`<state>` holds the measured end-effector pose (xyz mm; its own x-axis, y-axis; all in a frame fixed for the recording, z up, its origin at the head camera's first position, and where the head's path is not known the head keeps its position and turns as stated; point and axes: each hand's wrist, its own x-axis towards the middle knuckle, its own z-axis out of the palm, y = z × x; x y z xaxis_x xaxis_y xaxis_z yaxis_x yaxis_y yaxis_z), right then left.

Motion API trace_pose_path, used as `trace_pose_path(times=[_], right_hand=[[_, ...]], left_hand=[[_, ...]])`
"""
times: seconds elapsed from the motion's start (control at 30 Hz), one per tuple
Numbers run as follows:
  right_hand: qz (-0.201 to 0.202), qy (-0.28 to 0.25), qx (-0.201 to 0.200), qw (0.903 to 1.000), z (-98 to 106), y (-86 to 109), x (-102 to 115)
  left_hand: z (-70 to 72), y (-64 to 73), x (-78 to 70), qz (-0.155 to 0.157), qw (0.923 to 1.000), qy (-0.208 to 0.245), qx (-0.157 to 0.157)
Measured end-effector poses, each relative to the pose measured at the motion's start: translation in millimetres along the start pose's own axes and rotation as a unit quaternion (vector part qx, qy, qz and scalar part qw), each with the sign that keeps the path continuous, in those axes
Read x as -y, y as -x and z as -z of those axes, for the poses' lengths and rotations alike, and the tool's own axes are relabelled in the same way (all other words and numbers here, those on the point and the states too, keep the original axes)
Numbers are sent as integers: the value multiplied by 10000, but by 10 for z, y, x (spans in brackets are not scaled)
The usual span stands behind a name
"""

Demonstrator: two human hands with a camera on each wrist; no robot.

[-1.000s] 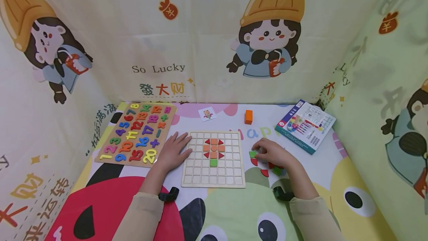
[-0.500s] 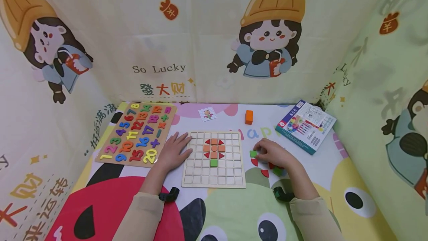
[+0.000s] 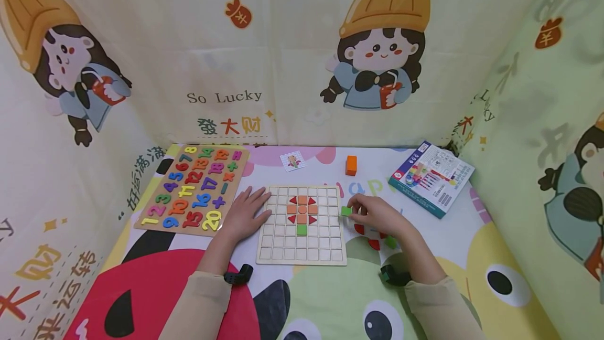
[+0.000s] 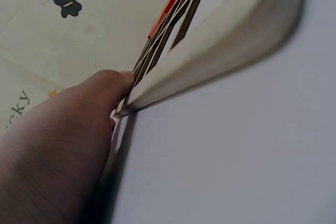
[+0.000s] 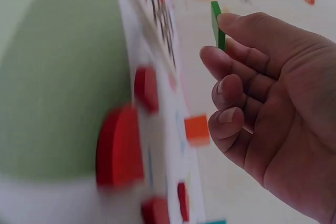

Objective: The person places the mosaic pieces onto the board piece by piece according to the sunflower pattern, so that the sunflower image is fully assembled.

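Note:
Pinched between the thumb and fingers of my right hand (image 3: 376, 214) is a green square tile (image 3: 346, 211), held just off the right edge of the wooden grid board (image 3: 278, 250). The right wrist view shows the green tile (image 5: 216, 24) edge-on, clear of the table. My left hand (image 3: 245, 215) lies with straight fingers at the board's left edge, and its thumb (image 4: 113, 85) touches that edge in the left wrist view. On the board sit several orange tiles (image 3: 302, 200), several red triangles (image 3: 312, 219) and a green square (image 3: 302, 230) below them.
Red quarter-round pieces (image 3: 374, 244) and a green piece (image 3: 390, 242) lie under the right forearm. A number puzzle board (image 3: 222, 229) is at the left. Behind stand a pattern card (image 3: 293, 160), an orange block (image 3: 351, 165) and a box (image 3: 431, 178).
My right hand has lifted the green square tile from beside the loose pieces and carried it left towards the board. The left hand has stayed in place.

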<state>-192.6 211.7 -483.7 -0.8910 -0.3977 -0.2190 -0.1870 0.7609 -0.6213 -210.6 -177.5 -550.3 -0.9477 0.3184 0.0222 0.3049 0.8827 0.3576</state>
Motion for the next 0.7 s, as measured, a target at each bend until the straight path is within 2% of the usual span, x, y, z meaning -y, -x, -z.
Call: trace_pose_path(times=[0.4, 0.7], right_hand=[[674, 164, 243, 9973, -298, -95, 444], [1069, 255, 483, 9928, -588, -192, 629]], left_hand=[[-3, 2, -2, -38, 9999, -32, -104], [2, 9, 0, 32, 10000, 17, 1]])
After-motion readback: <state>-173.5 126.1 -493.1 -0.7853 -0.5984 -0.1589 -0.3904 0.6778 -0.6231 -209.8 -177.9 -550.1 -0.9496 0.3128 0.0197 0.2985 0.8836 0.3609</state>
